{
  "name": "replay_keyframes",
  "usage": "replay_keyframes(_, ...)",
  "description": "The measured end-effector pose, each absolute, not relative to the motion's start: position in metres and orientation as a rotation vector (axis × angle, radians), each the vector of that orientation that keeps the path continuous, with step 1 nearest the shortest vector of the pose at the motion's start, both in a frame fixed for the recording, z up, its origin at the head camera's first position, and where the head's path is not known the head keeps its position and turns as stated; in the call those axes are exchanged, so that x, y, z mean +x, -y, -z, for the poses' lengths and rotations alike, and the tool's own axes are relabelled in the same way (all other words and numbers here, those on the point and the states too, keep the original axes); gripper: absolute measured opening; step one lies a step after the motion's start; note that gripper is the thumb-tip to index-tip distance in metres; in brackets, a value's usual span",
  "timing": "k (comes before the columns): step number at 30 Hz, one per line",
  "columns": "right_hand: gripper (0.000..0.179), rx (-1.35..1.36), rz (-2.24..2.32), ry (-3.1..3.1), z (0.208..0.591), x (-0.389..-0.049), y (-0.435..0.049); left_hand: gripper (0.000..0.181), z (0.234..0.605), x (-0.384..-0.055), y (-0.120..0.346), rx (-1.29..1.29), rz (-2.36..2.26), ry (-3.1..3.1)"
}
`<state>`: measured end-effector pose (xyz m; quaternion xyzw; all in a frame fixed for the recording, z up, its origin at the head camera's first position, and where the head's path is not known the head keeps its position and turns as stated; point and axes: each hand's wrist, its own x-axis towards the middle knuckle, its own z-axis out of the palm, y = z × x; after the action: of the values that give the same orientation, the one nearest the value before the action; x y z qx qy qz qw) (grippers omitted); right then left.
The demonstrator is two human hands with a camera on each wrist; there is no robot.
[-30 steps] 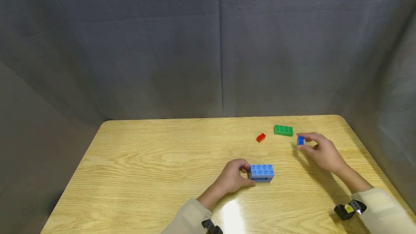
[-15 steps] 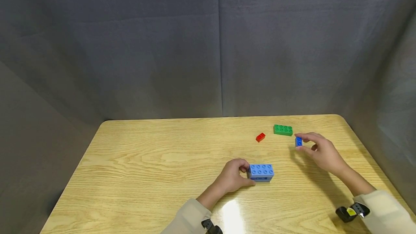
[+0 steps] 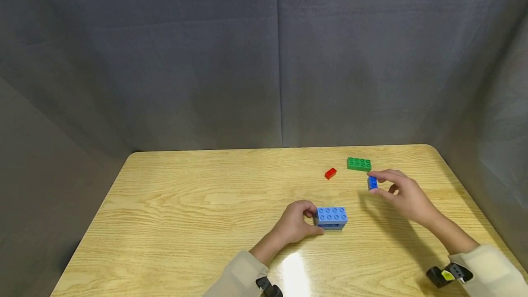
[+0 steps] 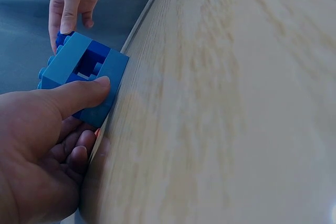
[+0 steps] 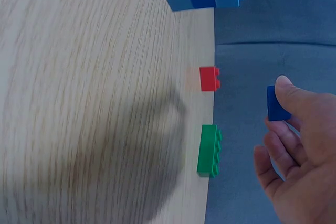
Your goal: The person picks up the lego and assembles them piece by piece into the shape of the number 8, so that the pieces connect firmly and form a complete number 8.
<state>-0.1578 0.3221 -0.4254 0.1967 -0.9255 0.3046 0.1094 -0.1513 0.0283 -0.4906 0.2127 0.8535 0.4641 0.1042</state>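
My left hand (image 3: 296, 223) grips the left end of a stack of blue bricks (image 3: 332, 214) standing on the table. Light blue bricks form its top and bottom, with darker blue between them and a gap in the middle, as the left wrist view shows. Above the table to the right, my right hand (image 3: 408, 196) pinches a small dark blue brick (image 3: 373, 183) between thumb and fingers, studs up. That brick (image 5: 277, 103) is held clear of the surface in the right wrist view.
A small red brick (image 3: 330, 173) lies behind the stack. To its right, near the table's back edge, is a longer green brick (image 3: 359, 164). The wooden table (image 3: 185, 210) ends at a grey curtain (image 3: 206, 81) behind and at the sides.
The right hand has moved a little to the left with the small dark blue brick, closer to the stack. My left hand and the stack have stayed in place.
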Motion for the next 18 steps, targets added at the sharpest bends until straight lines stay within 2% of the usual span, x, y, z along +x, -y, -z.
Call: replay_keyframes(18,0.043,0.727,-0.94,2.674,0.418,-0.142,-0.292,0.035,0.49,-0.151,-0.028,0.633,-1.367,-2.516)
